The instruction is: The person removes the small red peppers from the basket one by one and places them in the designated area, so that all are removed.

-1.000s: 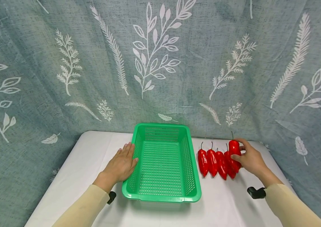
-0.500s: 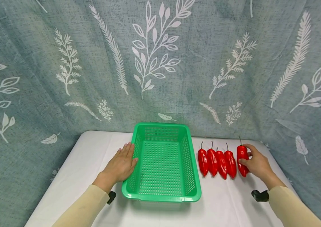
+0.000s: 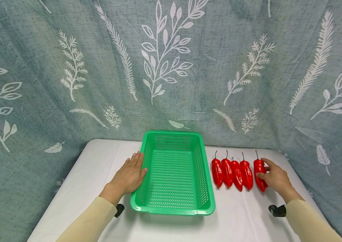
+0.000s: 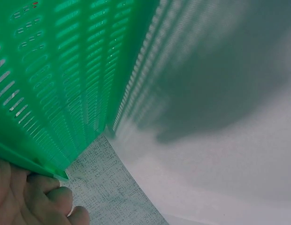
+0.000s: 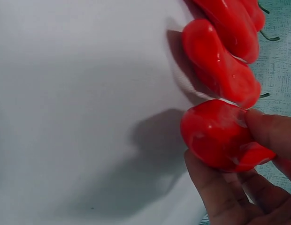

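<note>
My right hand [image 3: 276,177] grips a glossy red chili pepper [image 3: 259,173] with a thin dark stem, thumb on one side and fingers on the other. In the right wrist view the pepper [image 5: 220,136] is between thumb and fingertips, close over the white cloth. Several like red peppers [image 3: 232,174] lie in a row to its left, stems toward the back. My left hand [image 3: 130,174] rests with extended fingers on the left rim of a green perforated plastic basket [image 3: 173,211]. In the left wrist view, fingers [image 4: 58,199] touch the basket's rim from outside.
A table with a white cloth [image 3: 98,161] bears the basket and the peppers. Behind and around it hangs a grey-green curtain [image 3: 189,101] with white leaf prints. The basket stands between my left hand and the pepper row.
My right hand has carried its pepper from over the row's right end to the right and down beside the row, closer to the cloth. The left hand and basket have stayed put.
</note>
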`<action>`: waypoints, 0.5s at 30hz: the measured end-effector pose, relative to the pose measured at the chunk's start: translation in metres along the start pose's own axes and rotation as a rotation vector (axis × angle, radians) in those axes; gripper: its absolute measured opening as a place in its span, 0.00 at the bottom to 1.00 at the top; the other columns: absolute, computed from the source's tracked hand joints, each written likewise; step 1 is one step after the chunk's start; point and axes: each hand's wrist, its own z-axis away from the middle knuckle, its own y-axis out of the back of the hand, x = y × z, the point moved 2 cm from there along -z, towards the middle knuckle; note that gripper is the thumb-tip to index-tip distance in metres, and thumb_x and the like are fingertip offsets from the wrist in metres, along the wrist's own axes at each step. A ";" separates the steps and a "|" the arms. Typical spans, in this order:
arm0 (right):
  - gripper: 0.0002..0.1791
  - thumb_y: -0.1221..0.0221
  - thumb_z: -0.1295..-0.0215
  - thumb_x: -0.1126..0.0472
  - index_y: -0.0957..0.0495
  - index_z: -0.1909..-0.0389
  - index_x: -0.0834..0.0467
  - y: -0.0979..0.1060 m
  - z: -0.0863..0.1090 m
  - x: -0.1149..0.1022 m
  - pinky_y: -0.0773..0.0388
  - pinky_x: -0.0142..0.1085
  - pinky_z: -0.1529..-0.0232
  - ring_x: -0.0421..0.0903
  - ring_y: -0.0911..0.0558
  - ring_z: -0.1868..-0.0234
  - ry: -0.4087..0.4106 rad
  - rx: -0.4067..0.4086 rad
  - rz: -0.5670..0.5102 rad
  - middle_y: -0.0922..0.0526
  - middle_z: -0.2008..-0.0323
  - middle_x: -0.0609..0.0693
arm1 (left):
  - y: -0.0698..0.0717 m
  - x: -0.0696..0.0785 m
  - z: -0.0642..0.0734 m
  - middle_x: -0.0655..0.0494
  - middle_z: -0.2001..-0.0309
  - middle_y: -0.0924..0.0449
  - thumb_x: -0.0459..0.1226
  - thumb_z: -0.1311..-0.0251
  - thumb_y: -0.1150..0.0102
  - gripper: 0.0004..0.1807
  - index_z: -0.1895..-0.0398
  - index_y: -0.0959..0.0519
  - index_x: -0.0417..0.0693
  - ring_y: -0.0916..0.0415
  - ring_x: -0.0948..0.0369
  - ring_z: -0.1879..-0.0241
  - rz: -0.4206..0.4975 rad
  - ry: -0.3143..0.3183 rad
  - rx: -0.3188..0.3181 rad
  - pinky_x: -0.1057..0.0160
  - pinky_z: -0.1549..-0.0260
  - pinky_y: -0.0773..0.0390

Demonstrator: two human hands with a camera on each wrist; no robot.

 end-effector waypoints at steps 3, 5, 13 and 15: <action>0.47 0.34 0.30 0.59 0.49 0.18 0.65 -0.002 -0.001 0.001 0.13 0.40 0.68 0.64 0.19 0.51 -0.011 -0.002 -0.007 0.33 0.36 0.79 | -0.001 -0.001 -0.001 0.32 0.17 0.53 0.48 0.15 0.62 0.38 0.17 0.52 0.29 0.53 0.39 0.16 -0.002 0.000 -0.002 0.39 0.19 0.47; 0.46 0.33 0.30 0.60 0.48 0.19 0.65 -0.004 -0.001 0.002 0.14 0.40 0.69 0.62 0.19 0.53 -0.014 -0.006 -0.012 0.33 0.37 0.79 | -0.001 -0.001 -0.001 0.33 0.16 0.53 0.49 0.15 0.62 0.38 0.17 0.53 0.29 0.53 0.39 0.16 -0.004 0.001 -0.004 0.39 0.19 0.48; 0.46 0.33 0.30 0.60 0.47 0.19 0.66 -0.010 -0.006 0.003 0.16 0.38 0.70 0.59 0.19 0.56 -0.027 -0.008 -0.007 0.32 0.38 0.78 | -0.002 -0.002 -0.001 0.33 0.16 0.53 0.49 0.15 0.63 0.39 0.17 0.53 0.29 0.53 0.40 0.16 0.001 -0.003 -0.002 0.39 0.19 0.48; 0.46 0.33 0.30 0.60 0.47 0.19 0.65 -0.011 -0.007 0.003 0.16 0.38 0.69 0.61 0.19 0.54 -0.035 -0.005 -0.006 0.31 0.38 0.78 | -0.002 -0.003 -0.001 0.33 0.16 0.53 0.49 0.15 0.63 0.39 0.17 0.53 0.29 0.54 0.40 0.16 0.001 -0.004 -0.003 0.40 0.19 0.48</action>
